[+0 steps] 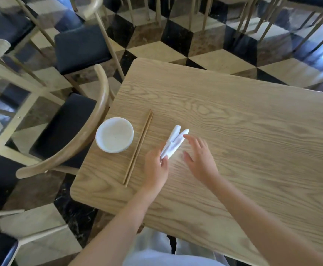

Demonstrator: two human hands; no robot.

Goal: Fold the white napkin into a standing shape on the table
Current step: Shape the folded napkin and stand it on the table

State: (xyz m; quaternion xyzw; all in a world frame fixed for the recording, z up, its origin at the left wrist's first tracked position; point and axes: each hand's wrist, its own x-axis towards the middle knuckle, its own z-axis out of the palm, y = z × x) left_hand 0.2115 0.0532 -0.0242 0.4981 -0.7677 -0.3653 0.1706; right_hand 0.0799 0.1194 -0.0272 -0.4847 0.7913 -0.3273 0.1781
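Observation:
The white napkin [173, 143] is folded into a narrow shape with two rounded tips pointing away from me, on the wooden table [253, 120]. My left hand [155, 168] pinches its near end between thumb and fingers. My right hand [200, 158] hovers just right of the napkin with fingers spread and relaxed, its fingertips close to the far tip; whether they touch it I cannot tell.
A pair of wooden chopsticks [138, 146] lies left of the napkin, and a white bowl [114, 134] sits beyond them near the table's left edge. A wooden chair with a dark seat [64, 129] stands against that edge. More chairs stand on the checkered floor.

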